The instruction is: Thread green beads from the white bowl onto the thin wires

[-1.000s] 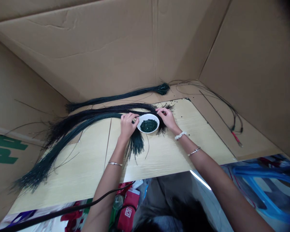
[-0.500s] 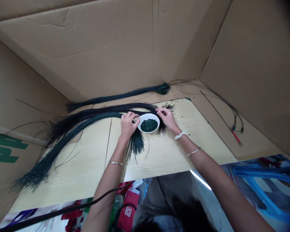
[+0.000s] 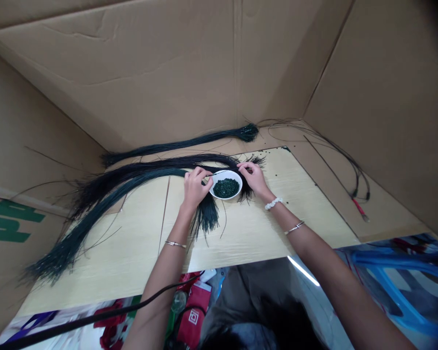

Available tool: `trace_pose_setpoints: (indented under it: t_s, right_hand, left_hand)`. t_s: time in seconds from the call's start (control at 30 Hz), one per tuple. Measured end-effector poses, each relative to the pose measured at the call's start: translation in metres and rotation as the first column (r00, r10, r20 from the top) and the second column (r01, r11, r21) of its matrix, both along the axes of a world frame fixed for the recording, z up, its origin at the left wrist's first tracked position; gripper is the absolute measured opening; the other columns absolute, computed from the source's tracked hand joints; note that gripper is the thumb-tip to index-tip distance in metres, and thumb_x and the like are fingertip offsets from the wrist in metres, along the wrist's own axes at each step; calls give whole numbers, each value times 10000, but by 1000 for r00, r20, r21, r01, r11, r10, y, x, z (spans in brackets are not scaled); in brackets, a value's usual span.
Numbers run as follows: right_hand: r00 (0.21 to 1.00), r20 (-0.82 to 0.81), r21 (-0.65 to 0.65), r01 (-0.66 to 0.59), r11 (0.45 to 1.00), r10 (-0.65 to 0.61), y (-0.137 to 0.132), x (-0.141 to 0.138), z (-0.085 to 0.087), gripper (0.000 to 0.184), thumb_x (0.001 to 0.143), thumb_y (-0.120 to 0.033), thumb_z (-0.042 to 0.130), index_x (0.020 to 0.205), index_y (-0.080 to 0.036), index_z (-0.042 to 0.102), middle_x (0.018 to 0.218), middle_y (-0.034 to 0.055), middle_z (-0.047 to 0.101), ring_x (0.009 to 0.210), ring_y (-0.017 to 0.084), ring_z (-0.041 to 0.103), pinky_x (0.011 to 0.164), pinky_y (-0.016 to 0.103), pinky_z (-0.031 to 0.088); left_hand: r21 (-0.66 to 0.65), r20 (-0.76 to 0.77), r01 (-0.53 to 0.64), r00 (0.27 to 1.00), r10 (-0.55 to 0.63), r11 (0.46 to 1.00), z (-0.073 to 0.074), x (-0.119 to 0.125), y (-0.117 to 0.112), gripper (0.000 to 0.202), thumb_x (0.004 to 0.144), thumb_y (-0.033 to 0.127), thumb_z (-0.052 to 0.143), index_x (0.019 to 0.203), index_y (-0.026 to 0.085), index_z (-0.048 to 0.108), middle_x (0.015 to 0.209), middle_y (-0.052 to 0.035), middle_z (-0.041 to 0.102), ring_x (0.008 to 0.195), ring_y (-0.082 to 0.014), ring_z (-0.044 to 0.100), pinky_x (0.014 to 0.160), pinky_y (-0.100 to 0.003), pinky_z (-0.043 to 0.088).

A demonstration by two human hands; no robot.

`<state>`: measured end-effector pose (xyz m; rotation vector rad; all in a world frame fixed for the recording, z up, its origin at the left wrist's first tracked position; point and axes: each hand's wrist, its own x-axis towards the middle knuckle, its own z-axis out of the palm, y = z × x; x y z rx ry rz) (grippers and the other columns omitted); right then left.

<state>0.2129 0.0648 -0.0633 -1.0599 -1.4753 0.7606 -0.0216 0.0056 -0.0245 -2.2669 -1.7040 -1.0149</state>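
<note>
Green bits (image 3: 225, 188); too small, perhaps beads

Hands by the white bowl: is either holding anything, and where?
The left hand pinches a thin dark strand near its tip; the right hand is unclear.

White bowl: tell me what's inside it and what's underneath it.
The white bowl holds a small heap of dark green granules. It rests on a pale wood-grain board; the bowl hides the surface directly beneath, so whether dark strands pass under it cannot be seen.
</note>
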Motion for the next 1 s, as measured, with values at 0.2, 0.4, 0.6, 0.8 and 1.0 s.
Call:
trace_pose_setpoints:
  t_s: [0.2,0.4,0.6,0.8,1.0]
  right_hand:
    - [1000,-4,-8,3,1000,-3,0,0,-1,190,871,-400,617,783,-252,697,1075,58,796,1092,273,663,978,471,480]
    - [1000,-22,-8,-7,1000,7,1,-1,-2,186,868,-394,621,771,-248,683,1077,69,793,1095,279,670,968,474,490]
    - [1000,-11,-11,-8,1000,8,0,-1,-1,191,868,-400,620,766,-250,679,1080,63,795,1095,275,671,972,472,484]
    - [1000,17,0,7,1000,-7,-5,0,5,194,891,-397,608,782,-255,682,1105,62,790,1122,286,635,955,476,472]
    - [996,90,205,-20,979,2,-22,-3,30,178,952,-350,580,805,-271,642,1099,47,779,1129,272,628,1069,507,424]
  left_hand:
    - [-12,6,-5,1000,5,1000,1,1,0,122,947,253,626,975,224,742,1009,-57,713,962,-238,673,878,-384,388]
    - [-12,9,-4,1000,4,1000,1,1,-1,125,949,256,620,972,227,740,1013,-59,712,965,-241,671,880,-389,387]
    - [-21,13,-3,1000,3,1000,1,1,0,123,943,240,616,969,228,735,1016,-59,712,971,-245,670,887,-395,390]
    - [-4,26,8,1000,-8,1000,1,1,0,108,927,215,623,963,223,724,1006,-48,721,956,-238,682,882,-393,390]
    - [-81,97,45,995,-37,996,10,5,-5,168,930,229,635,1083,230,703,1135,-51,755,1023,-243,694,933,-400,408]
